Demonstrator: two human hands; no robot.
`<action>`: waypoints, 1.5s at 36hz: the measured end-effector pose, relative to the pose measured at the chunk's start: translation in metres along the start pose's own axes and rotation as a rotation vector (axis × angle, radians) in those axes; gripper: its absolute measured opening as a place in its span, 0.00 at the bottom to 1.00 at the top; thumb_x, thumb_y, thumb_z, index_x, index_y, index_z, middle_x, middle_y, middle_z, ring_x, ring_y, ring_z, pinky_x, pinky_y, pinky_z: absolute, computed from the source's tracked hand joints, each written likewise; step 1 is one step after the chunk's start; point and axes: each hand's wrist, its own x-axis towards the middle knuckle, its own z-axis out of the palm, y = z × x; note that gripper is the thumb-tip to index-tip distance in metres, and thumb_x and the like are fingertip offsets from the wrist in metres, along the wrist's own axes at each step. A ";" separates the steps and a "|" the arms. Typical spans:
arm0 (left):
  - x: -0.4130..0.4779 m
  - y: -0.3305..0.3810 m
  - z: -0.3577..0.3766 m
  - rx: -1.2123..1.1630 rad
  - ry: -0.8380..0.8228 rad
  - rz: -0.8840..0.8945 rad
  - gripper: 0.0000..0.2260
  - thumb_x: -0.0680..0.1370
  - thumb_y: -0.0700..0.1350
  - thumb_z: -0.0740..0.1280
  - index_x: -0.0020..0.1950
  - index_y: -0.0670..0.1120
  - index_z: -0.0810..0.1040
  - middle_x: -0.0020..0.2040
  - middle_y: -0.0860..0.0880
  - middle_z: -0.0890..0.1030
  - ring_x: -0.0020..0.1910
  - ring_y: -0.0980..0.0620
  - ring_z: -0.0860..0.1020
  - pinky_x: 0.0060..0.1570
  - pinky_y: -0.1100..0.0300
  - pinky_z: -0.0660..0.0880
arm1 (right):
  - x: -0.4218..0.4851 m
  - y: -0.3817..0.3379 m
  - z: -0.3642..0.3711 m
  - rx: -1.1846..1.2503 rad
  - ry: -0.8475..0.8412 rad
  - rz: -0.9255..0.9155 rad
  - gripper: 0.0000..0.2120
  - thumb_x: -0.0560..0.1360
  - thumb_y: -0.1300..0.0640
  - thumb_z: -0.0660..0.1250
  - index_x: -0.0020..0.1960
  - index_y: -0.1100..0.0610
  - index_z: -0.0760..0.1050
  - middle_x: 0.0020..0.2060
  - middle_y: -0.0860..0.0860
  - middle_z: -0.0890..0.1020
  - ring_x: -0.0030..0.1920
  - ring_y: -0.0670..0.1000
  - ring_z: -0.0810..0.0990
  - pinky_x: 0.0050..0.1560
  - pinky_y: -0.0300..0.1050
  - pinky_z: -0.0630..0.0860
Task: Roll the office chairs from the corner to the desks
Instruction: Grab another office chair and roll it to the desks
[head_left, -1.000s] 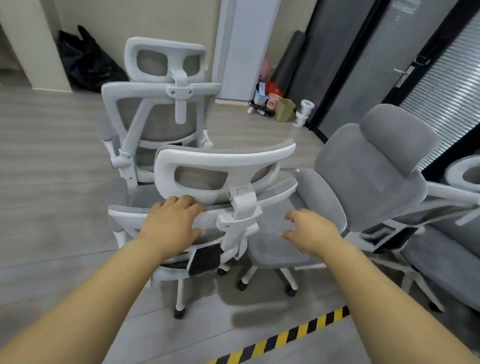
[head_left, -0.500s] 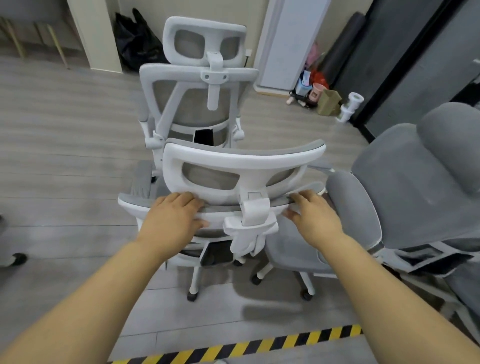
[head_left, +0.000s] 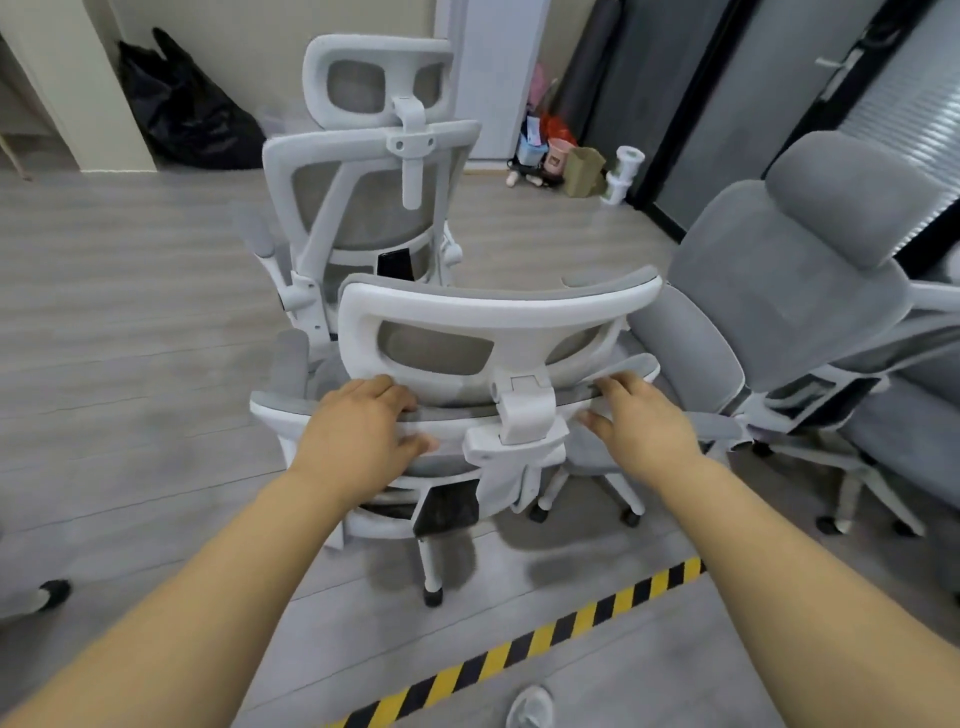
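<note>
A white-framed mesh office chair (head_left: 483, 317) stands right in front of me, its back towards me. My left hand (head_left: 361, 434) grips the top edge of its backrest left of the headrest post. On the right side of that same edge lies my right hand (head_left: 641, 423), fingers curled over it. A second white mesh chair (head_left: 374, 171) stands just behind the first, also back-on. To the right is a grey upholstered chair (head_left: 779, 291) with a padded headrest, close beside the held chair.
A yellow-black hazard stripe (head_left: 524, 649) crosses the grey floor near my feet. A black bag (head_left: 192, 119) lies by the far wall, and small clutter (head_left: 561, 156) sits by the dark glass partition. Another chair's caster (head_left: 52, 592) shows at the left edge. Open floor lies to the left.
My right hand moved from the air onto the backrest's top edge and now grips it. The view shifted and the chair sits nearer me.
</note>
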 end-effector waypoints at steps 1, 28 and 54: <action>-0.006 -0.004 -0.003 0.002 0.011 0.000 0.19 0.71 0.57 0.70 0.55 0.45 0.78 0.50 0.49 0.78 0.52 0.46 0.74 0.50 0.55 0.71 | -0.009 -0.006 0.002 0.018 0.000 0.017 0.23 0.78 0.45 0.58 0.69 0.56 0.67 0.68 0.53 0.68 0.66 0.56 0.68 0.60 0.51 0.71; -0.212 -0.014 -0.052 -0.094 -0.011 -0.010 0.19 0.68 0.57 0.73 0.51 0.46 0.81 0.49 0.50 0.79 0.50 0.48 0.75 0.45 0.56 0.70 | -0.257 -0.063 0.018 0.095 0.076 0.097 0.28 0.72 0.36 0.63 0.65 0.53 0.71 0.61 0.51 0.72 0.64 0.53 0.67 0.57 0.49 0.70; -0.357 -0.036 -0.085 -0.286 -0.173 0.367 0.18 0.66 0.52 0.76 0.52 0.44 0.82 0.50 0.49 0.80 0.51 0.48 0.76 0.47 0.61 0.69 | -0.532 -0.159 0.058 0.102 0.362 0.463 0.29 0.67 0.33 0.65 0.50 0.58 0.78 0.45 0.53 0.76 0.50 0.55 0.72 0.47 0.52 0.73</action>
